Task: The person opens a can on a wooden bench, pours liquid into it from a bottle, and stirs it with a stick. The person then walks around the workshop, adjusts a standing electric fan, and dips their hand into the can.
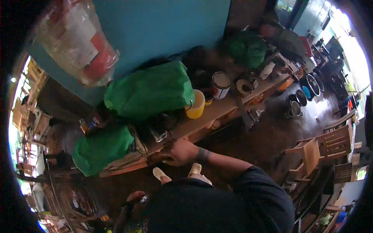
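Two bare hands work low at the near side. The left hand curls round a small silvery object beside the body, too small to identify; it seems held in the fingertips to leave the other hand free. The right hand reaches to the near edge of the brown wooden bench, fingers bent inward; whether they grip anything, I cannot tell. Just beyond it is a clear, shiny jar-like container, its contents unclear.

Left of that, a smaller green bag slumps at the bench end, and farther back a large green bag bulges, its filling hidden. The yellow plastic bucket and the round labelled metal can stand upright, probably so nothing spills; the can's pale top hides whatever is inside. A clear plastic bag with red print hangs at far left, perhaps to spare bench room.

At far right, round black basins and grey metal pots sit grouped on the dark floor, likely kept together as wares
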The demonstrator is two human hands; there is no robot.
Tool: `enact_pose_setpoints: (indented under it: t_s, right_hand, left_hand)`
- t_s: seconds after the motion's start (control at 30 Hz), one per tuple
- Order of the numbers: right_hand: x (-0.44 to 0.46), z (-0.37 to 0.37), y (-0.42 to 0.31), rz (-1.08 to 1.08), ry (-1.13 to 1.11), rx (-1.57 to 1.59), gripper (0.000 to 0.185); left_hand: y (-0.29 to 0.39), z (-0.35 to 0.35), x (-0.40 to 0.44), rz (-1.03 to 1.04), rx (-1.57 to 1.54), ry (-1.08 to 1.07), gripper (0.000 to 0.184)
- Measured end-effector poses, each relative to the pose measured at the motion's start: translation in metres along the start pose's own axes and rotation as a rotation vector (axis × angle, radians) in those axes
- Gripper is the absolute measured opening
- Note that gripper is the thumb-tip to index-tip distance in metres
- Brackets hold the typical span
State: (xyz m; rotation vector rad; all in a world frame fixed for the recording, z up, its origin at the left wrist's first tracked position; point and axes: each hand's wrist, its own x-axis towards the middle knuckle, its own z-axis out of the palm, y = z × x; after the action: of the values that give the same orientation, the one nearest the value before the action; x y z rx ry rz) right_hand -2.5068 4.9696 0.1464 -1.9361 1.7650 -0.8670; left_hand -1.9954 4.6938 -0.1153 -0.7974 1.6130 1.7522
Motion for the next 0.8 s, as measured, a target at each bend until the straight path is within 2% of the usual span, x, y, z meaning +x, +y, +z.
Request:
enact_pose_setpoints:
  t_s: [0.03, 0.1, 0.13, 0.2, 0.27, 0.33, 0.57, 0.63, 0.7, 0.77, 0.8]
  right_hand:
    - [0.001, 0.005, -0.001, 0.003, -0.018, 0.0, 0.041]
    - [0.004, 0.011, -0.004, 0.009, -0.062, -0.016, 0.039]
    - [0.006, 0.013, -0.006, 0.01, -0.087, -0.03, 0.038]
    - [0.009, 0.015, -0.014, 0.007, -0.156, -0.083, 0.037]
    - [0.006, 0.035, -0.008, -0.097, -0.021, -0.1, 0.038]
    - [0.015, 0.044, -0.014, -0.176, -0.002, -0.088, 0.038]
    - [0.072, 0.065, -0.06, -0.2, -0.304, -0.179, 0.038]
    - [0.094, 0.098, -0.067, -0.232, -0.418, -0.155, 0.039]
    - [0.117, 0.144, -0.063, -0.198, -0.545, -0.062, 0.04]
    - [0.155, 0.177, -0.089, -0.227, -0.65, -0.111, 0.041]
    - [0.173, 0.197, -0.104, -0.23, -0.689, -0.137, 0.042]
  left_hand:
    - [-0.009, 0.001, -0.002, 0.075, -0.238, -0.13, 0.03]
    - [-0.025, 0.008, -0.012, 0.044, -0.435, -0.144, 0.029]
    - [-0.031, 0.013, -0.021, 0.023, -0.405, -0.118, 0.029]
    - [-0.031, 0.017, -0.029, -0.035, -0.133, 0.003, 0.031]
    - [-0.028, 0.02, -0.035, -0.053, 0.122, 0.106, 0.032]
    - [-0.024, 0.03, -0.049, -0.038, 0.244, 0.197, 0.034]
    - [0.057, 0.061, -0.121, -0.023, 0.173, 0.534, 0.04]
    - [0.025, 0.06, -0.137, -0.052, 0.137, 0.582, 0.04]
    - [-0.041, 0.055, -0.125, -0.107, 0.145, 0.559, 0.038]
    - [-0.135, 0.052, -0.118, 0.181, 0.264, 0.544, 0.038]
    - [-0.158, 0.052, -0.132, 0.326, 0.341, 0.53, 0.038]
